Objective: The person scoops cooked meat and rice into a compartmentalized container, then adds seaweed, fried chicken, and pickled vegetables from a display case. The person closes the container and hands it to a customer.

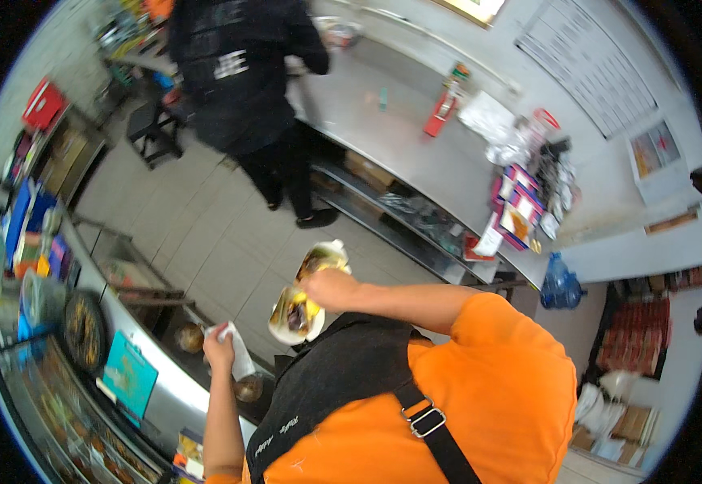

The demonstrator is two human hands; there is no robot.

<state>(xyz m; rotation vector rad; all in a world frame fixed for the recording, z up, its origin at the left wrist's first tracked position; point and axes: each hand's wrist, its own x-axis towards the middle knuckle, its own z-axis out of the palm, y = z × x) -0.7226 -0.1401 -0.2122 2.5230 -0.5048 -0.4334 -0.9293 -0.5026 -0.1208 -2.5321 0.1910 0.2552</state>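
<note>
Orange sleeve [496, 363] and black apron strap [440, 431] fill the nearest part of the view. Just past them the right hand [331, 286] is closed around two clear cups [307, 294] with yellowish contents, held together in the air over the tiled floor [206, 226]; one has a white lid at its top. The left hand [218, 348] pinches a scrap of white paper [238, 355] above the edge of the steel counter [177, 387] on the person's left.

As far as this shows, the cups look filled and picked up, and I judge that they have yet to be set down or handed over; the paper is not yet on either cup.

On that near counter a teal card [129, 375] leans upright beside a round dark tray [85, 329]. Blue packages [28, 214] stand further along, with a red box [43, 103] beyond. Across the floor a person in black [242, 73] stands at a long steel table [399, 137], where a red dispenser [440, 113] and red-and-blue flat packets [520, 202] sit. A white printed sheet [589, 60] hangs on the far wall.
</note>
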